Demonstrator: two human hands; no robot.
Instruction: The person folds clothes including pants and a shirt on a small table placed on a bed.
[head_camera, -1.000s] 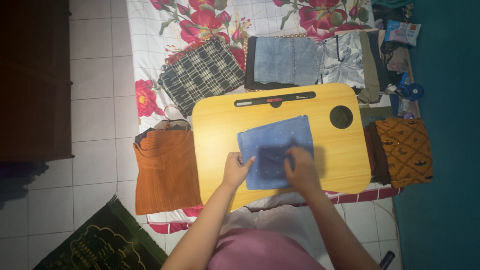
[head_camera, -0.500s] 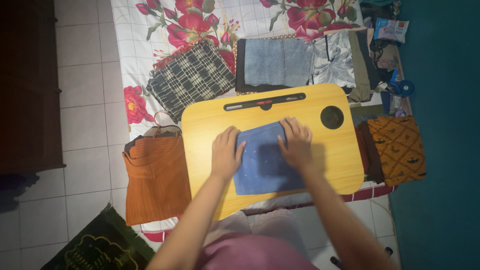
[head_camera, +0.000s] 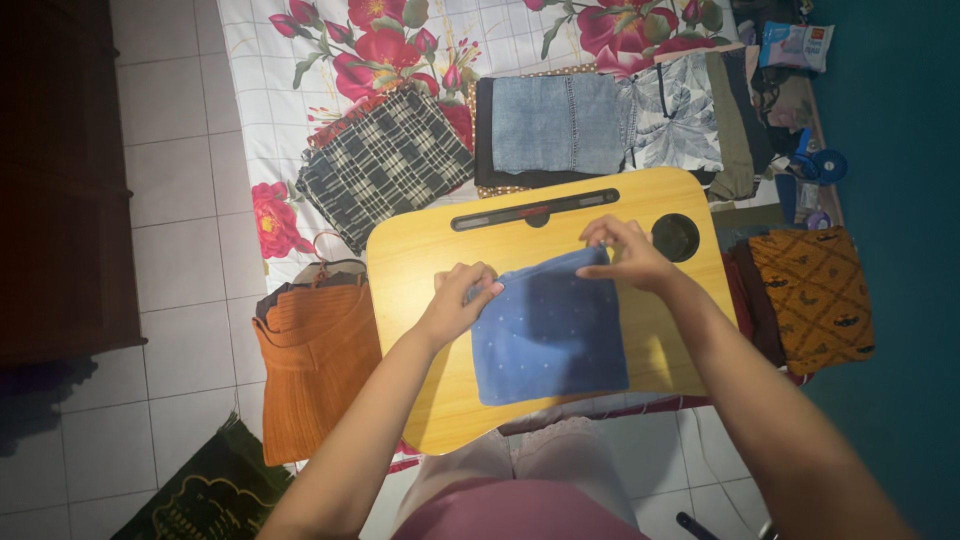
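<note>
We pinch the far corners of the folded blue cloth (head_camera: 548, 325) lying mid-worktop (head_camera: 420, 260), left hand (head_camera: 458, 300) and right hand (head_camera: 625, 253) each closed on one; seemingly mid-fold, the next move calls for even, matched edges.

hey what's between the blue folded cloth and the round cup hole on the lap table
In the head view, the right hand lies between the blue cloth and the cup hole, pinching the cloth's far right corner.
</note>
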